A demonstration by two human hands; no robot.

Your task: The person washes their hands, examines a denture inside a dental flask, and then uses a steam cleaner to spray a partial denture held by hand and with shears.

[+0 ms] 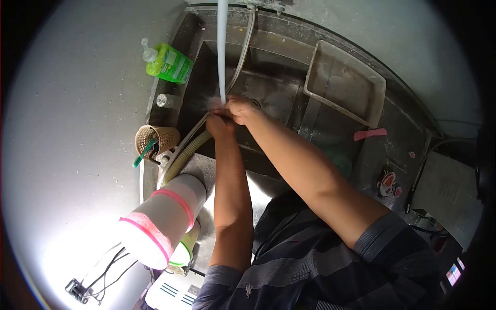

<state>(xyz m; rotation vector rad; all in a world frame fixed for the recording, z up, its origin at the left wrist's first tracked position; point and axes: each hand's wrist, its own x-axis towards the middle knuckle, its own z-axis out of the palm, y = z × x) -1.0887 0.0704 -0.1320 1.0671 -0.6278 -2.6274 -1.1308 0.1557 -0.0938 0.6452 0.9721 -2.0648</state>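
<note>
Over the sink basin (268, 77), my left hand (219, 126) and my right hand (241, 109) are pressed close together. A white stream of water (222, 51) falls from above and splashes at the fingers. Spray and blur hide the fingertips, so whether anything is between them cannot be made out. A grey hose (244, 57) runs down the back of the basin behind the hands, and a ribbed hose (187, 155) lies left of my left wrist.
On the left ledge are a green pump bottle (170, 64), a clear bottle (166, 101) and a woven basket (160, 137). A white bucket (173, 212) with pink bands stands near my left forearm. A rectangular tray (346, 82) and a pink strip (370, 134) lie right.
</note>
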